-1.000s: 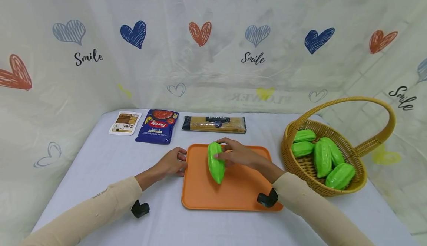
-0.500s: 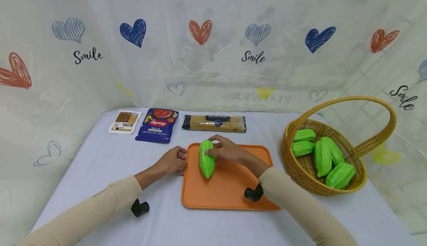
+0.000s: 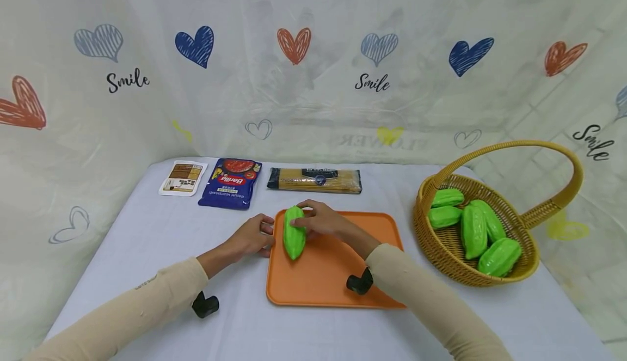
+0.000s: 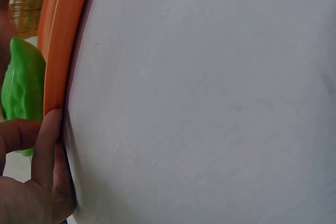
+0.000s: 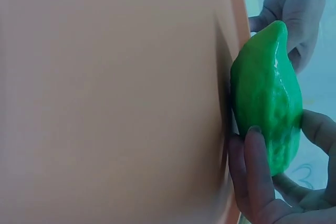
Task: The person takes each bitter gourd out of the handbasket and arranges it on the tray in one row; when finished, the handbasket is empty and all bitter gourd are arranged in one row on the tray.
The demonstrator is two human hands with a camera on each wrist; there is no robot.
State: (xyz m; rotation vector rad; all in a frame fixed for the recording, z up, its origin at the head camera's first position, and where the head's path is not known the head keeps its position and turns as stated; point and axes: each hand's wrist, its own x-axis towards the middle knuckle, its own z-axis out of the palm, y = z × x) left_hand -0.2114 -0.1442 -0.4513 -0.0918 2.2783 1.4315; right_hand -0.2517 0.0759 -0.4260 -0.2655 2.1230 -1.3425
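Observation:
My right hand [image 3: 320,222] grips a green ridged bitter melon [image 3: 294,237] between thumb and fingers. It holds the melon lengthwise near the left side of the orange tray [image 3: 323,282]. In the right wrist view the bitter melon [image 5: 268,98] lies close to the tray's surface; whether it touches is hard to tell. My left hand [image 3: 250,238] is at the tray's left edge, its curled fingers on the rim. The left wrist view shows its fingertips [image 4: 51,119] against the orange rim [image 4: 65,30].
A wicker basket [image 3: 436,260] with a tall handle stands on the right, holding several more bitter melons [image 3: 474,233]. Behind the tray lie a spaghetti pack [image 3: 315,181], a blue sauce pouch [image 3: 230,184] and a small white-edged packet [image 3: 183,178]. A white cloth covers the table.
My right hand has carried the bitter melon leftward across the tray, toward its left rim, and the melon has turned slightly. My left hand stays at the tray's edge.

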